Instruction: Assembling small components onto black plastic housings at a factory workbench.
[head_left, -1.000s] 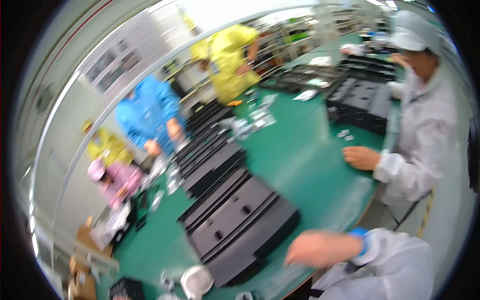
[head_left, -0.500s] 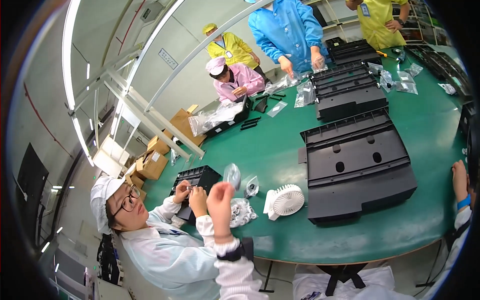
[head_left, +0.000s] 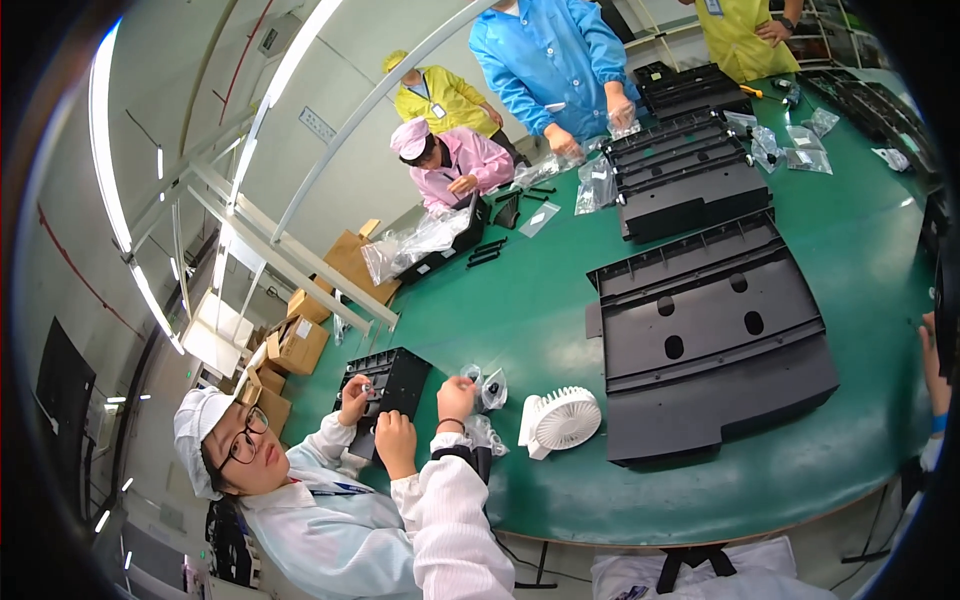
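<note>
Head view: left hand [head_left: 455,400] among the bags!

Held narrow at a small clear bag [head_left: 494,390], six o'clock; cannot tell if gripping. Half-hiding a second bag [head_left: 486,436] behind the wrist. Cannot tell the right hand's state; spotting a blue wristband [head_left: 938,423] past three, rim-clipped, of unclear owner. Hemmed by a co-worker's hand [head_left: 396,445] at seven and a white fan [head_left: 562,420] at five; opening onto bare green tabletop [head_left: 490,315] at dial centre.
</note>
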